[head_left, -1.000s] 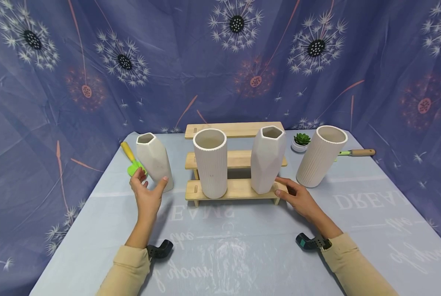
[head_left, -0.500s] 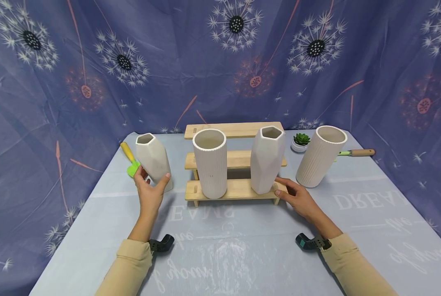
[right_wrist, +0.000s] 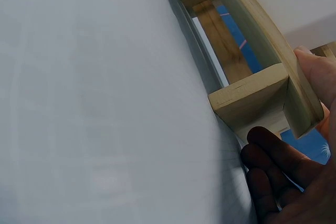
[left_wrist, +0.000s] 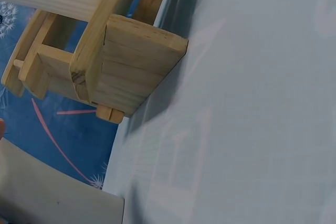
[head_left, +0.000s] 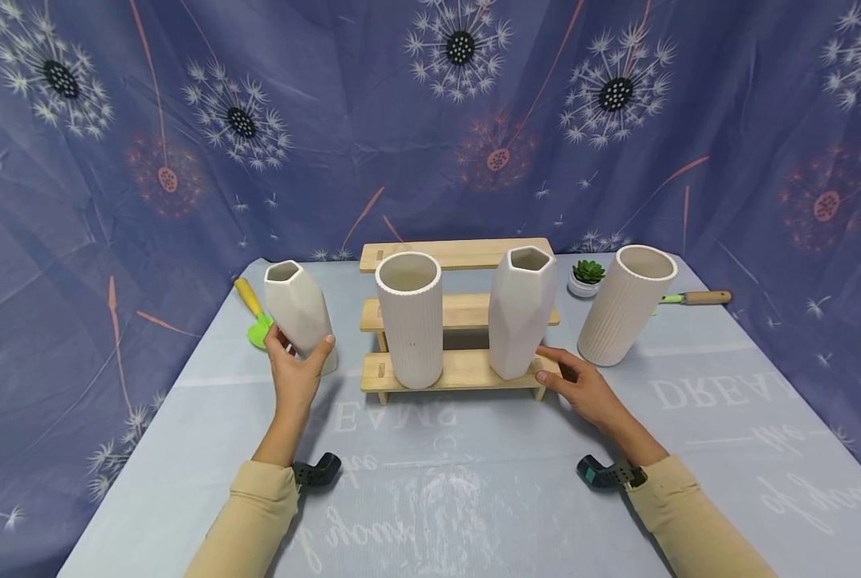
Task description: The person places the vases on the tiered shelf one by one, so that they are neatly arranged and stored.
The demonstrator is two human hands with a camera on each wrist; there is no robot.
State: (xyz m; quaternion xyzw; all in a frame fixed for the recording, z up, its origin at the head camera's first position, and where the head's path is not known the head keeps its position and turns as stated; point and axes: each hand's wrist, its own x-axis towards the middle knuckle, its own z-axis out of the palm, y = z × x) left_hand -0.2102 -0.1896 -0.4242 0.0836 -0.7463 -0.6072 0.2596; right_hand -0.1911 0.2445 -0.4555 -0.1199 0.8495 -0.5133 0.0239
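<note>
In the head view my left hand (head_left: 296,373) grips the lower part of a white faceted vase (head_left: 298,309), thumb on its right side and fingers on its left. The left wrist view shows the vase's smooth wall (left_wrist: 58,187) low in the corner, its base near the cloth. My right hand (head_left: 578,385) holds the right end of the lowest step of a wooden tiered stand (head_left: 466,371). Its thumb (right_wrist: 312,69) lies against the board, with other fingers curled below beside the leg. On that step stand a ribbed white vase (head_left: 412,329) and another faceted vase (head_left: 520,317).
A second ribbed vase (head_left: 625,309) stands right of the stand, in front of a small potted succulent (head_left: 586,278). A wooden-handled tool (head_left: 704,298) lies behind it. A green trowel with a yellow handle (head_left: 249,297) lies beside the left vase.
My left hand has moved slightly right and forward, its fingers and thumb closing around the faceted vase. The right hand and the stand have stayed put.
</note>
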